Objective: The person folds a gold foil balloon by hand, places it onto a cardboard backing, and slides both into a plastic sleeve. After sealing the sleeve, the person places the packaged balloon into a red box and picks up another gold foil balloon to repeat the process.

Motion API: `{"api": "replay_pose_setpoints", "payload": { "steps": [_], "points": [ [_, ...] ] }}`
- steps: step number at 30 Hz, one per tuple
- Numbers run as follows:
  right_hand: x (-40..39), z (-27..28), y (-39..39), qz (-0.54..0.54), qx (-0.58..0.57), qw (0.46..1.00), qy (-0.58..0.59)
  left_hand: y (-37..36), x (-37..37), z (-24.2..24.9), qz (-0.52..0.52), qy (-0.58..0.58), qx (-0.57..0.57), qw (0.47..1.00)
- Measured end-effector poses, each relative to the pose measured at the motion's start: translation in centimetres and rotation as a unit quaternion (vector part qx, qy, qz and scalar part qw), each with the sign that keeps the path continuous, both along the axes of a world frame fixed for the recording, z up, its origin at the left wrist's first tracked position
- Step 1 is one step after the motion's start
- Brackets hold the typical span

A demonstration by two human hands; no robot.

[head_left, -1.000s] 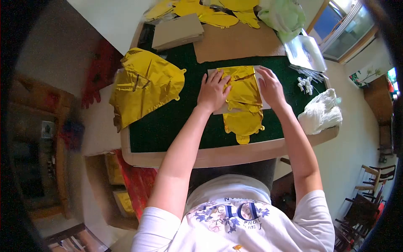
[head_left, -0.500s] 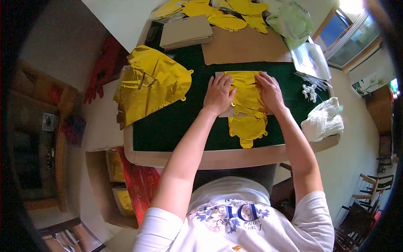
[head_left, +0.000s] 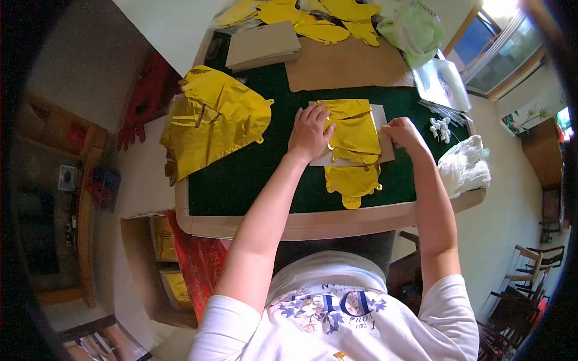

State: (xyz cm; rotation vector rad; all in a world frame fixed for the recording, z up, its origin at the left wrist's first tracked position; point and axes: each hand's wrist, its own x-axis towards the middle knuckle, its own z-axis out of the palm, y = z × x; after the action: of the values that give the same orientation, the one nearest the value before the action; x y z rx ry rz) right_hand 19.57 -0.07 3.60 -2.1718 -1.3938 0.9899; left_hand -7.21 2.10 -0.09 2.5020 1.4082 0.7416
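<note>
A gold foil balloon [head_left: 352, 129], uninflated, lies folded over a grey cardboard sheet [head_left: 385, 153]. Its rounded lower end with small tabs hangs past the sheet's near edge onto the green table top. My left hand [head_left: 310, 131] rests flat on the left side of the foil and card, fingers stretched out. At the card's right edge, my right hand [head_left: 406, 133] is closed, with the fingers pinched on the card. Its fingertips are partly hidden. Another flat gold foil balloon [head_left: 220, 123] spreads out to the left, over the table's side.
A stack of grey cardboard sheets [head_left: 262, 48] and a brown cardboard sheet [head_left: 352, 66] lie toward the back, below more gold foil balloons [head_left: 319, 27]. On the right are a green plastic bag [head_left: 412, 33], clear packets [head_left: 439, 87], small white pieces [head_left: 441, 129] and a white plastic bag [head_left: 465, 165].
My right hand has come off the foil, moved right and closed at the card's edge. More of the card shows on that side. My left hand stays on the foil.
</note>
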Motion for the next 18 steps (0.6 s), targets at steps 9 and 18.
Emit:
{"api": "replay_pose_setpoints", "payload": {
  "steps": [9, 18],
  "points": [
    [5.8, 2.7, -8.0, 0.0, -0.019, 0.993, 0.114, 0.3, -0.2, -0.6, -0.009, -0.025, 0.027, 0.999],
    [11.2, 9.9, -17.2, -0.007, 0.045, 0.974, 0.22, 0.1, -0.2, -0.5, -0.001, -0.108, 0.051, 0.993]
  ]
}}
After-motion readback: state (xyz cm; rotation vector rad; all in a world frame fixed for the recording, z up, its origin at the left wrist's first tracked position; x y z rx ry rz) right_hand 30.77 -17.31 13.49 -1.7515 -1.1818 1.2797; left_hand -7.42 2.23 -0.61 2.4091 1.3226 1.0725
